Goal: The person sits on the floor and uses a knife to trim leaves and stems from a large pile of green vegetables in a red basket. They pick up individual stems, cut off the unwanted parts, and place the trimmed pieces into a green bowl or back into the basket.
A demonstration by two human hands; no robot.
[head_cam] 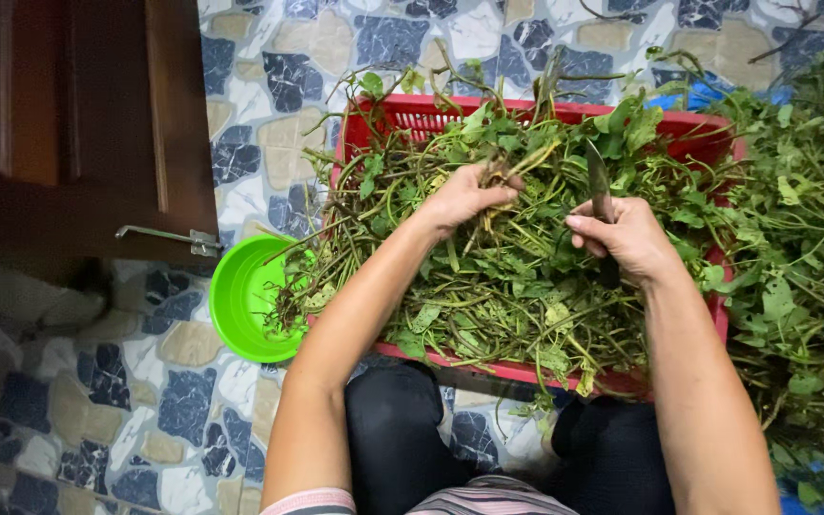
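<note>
Fingers of the left hand are curled tight round a bunch of green stems, lifted just above the heap in the red basket. Right hand is closed round a knife, blade up, near the bunch. Step looks like trimming stems; next move likely calls for blade to meet bunch, clear of the left fingers. Green bowl sits beside the basket on the tiled floor.

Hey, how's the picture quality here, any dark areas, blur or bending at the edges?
Head view: the red basket of leafy stems and both hands are evenly lit and sharp; the wooden door at upper left sinks into shadow; the tiled floor curves slightly towards the edges; the lower left corner looks soft.
</note>
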